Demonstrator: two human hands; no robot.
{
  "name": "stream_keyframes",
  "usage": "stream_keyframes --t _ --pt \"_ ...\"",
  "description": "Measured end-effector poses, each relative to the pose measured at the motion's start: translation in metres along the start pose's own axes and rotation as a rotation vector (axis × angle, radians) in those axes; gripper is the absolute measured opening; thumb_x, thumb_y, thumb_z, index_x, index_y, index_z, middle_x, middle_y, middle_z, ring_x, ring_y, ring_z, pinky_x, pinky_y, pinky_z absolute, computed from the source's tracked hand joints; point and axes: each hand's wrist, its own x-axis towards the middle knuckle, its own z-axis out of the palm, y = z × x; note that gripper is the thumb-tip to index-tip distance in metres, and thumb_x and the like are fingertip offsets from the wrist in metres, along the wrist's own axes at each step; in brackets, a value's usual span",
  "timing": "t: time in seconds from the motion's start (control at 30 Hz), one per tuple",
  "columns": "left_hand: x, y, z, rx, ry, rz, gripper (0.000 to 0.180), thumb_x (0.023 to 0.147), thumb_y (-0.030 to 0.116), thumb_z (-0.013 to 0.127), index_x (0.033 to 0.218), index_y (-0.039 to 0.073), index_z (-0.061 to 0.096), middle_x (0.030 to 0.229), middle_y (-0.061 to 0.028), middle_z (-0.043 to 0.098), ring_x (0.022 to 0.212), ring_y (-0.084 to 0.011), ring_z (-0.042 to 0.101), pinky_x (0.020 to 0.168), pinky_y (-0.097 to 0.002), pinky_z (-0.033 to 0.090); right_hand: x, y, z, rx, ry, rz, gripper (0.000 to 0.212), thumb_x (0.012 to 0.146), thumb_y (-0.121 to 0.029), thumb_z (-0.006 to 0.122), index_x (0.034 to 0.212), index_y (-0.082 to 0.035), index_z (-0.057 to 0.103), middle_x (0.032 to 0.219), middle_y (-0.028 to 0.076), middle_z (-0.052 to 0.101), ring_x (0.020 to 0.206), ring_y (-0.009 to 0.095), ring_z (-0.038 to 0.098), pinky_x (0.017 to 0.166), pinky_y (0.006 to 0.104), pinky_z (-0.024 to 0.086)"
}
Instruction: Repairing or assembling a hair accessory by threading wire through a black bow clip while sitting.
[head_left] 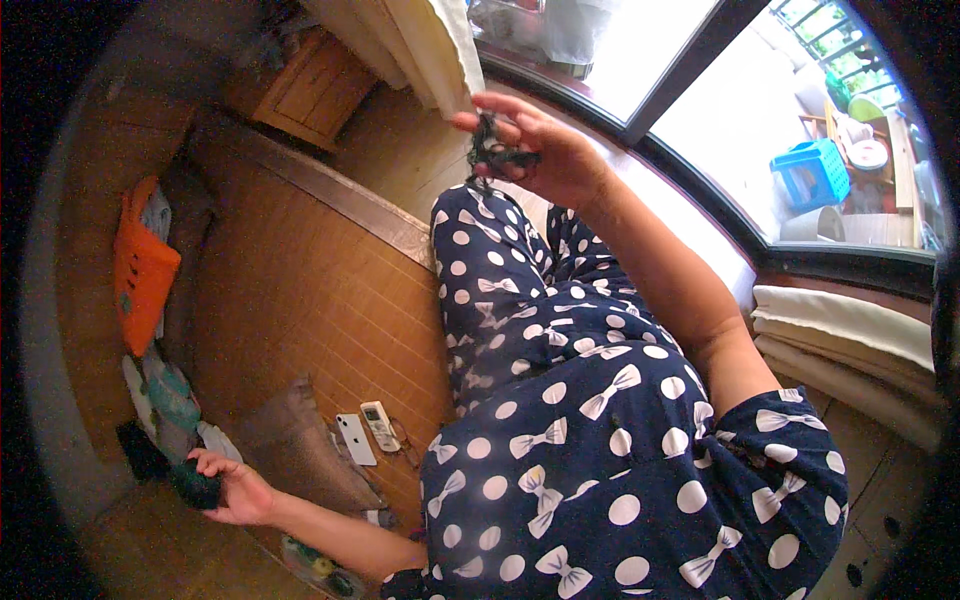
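Out over the left side, my left hand (240, 490) curls around a dark green ball (197, 484) that looks like wound yarn; its texture is hard to make out. My right hand (550, 150) is raised above my knees, holding a loose tangle of dark yarn (490, 155). Strands loop over and between its partly spread fingers, and some hang down below them. No thread can be made out between the two hands.
I sit in polka-dot clothing (560, 370) on a wooden bed with a woven mat (300, 260). A white phone (355, 440), a remote control (379, 426) and a brown cushion (300, 440) lie beside me. An orange basket (145, 265) is at left; a sliding glass door (690, 70) is at right.
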Motion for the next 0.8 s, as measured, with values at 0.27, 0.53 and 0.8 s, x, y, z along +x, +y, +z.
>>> stream_keyframes --t 0.27,0.53,0.8 --pt "-0.004 0.001 -0.012 0.005 0.088 0.045 0.08 0.074 0.019 0.067 0.136 -0.004 0.022 0.128 -0.0174 0.037 0.102 -0.0283 0.049 0.084 -0.0372 0.047 0.001 0.036 -0.056 -0.584 0.146 -0.087 0.02 0.087 -0.008 0.061 0.105 -0.001 0.065 0.099 0.008 0.067 0.09 0.014 0.062 0.087 0.0278 0.046" --pt "-0.009 0.031 -0.003 -0.003 0.038 0.12 0.08 0.073 0.018 0.066 0.136 -0.004 0.023 0.128 -0.0188 0.037 0.104 -0.0296 0.048 0.086 -0.0392 0.046 -0.037 0.039 0.013 -0.429 -0.101 -0.018 0.027 0.092 -0.005 0.055 0.118 0.0 0.056 0.116 0.009 0.06 0.103 0.015 0.058 0.095 0.0286 0.045" --pt "-0.013 0.016 -0.016 0.057 0.016 0.033 0.08 0.072 0.015 0.066 0.137 -0.002 0.023 0.128 -0.0176 0.037 0.102 -0.0286 0.047 0.087 -0.0388 0.046 -0.075 0.079 -0.063 -1.357 0.105 0.303 0.015 0.084 -0.007 0.06 0.097 -0.006 0.067 0.094 0.01 0.061 0.083 0.023 0.061 0.077 0.0319 0.049"
